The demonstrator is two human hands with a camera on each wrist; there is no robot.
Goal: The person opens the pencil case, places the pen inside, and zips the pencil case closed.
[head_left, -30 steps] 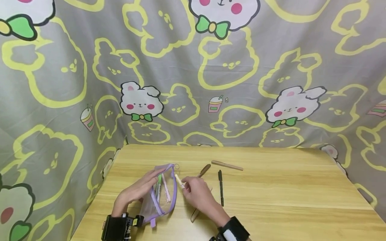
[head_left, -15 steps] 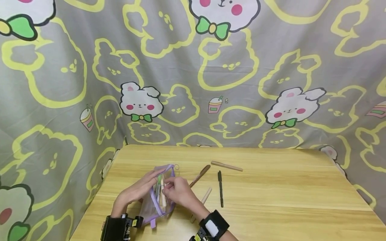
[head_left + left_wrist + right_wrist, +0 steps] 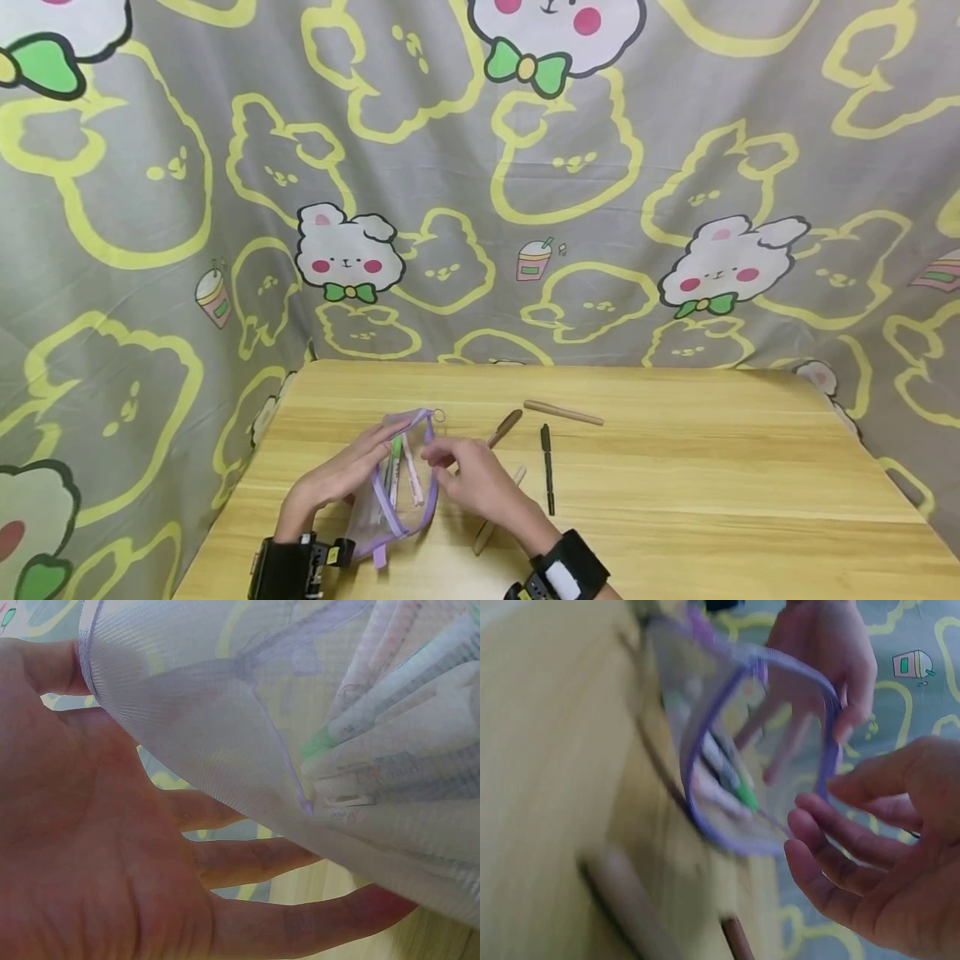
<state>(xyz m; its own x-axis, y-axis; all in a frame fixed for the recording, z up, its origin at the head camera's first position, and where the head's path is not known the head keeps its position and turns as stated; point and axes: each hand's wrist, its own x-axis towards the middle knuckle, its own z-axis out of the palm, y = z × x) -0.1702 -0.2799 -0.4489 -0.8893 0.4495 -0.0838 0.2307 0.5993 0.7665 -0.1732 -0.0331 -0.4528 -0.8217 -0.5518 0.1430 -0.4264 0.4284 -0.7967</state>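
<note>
A purple-trimmed mesh pencil case (image 3: 367, 521) lies at the left of the table with its mouth held wide. My left hand (image 3: 345, 467) grips its upper edge; the thumb is at the rim and the fingers lie along the outside of the mesh in the right wrist view. Inside are several pens, among them a green-capped pen (image 3: 396, 458) and a pale pink pen (image 3: 412, 471). Just right of the mouth, my right hand (image 3: 476, 479) holds nothing, its fingers loosely bent and the fingertips (image 3: 806, 817) close to the purple rim.
A dark brown pen (image 3: 506, 425) and a light tan pen (image 3: 562, 412) lie behind my right hand. To its right is a black pen (image 3: 547, 471). Another tan pen (image 3: 483, 537) is partly hidden under my right forearm. A patterned curtain (image 3: 585, 192) hangs behind the table.
My right hand carried a cream-capped pen leftward into the pencil case's mouth, let it go and drew back to the right. The left hand has kept its place.
</note>
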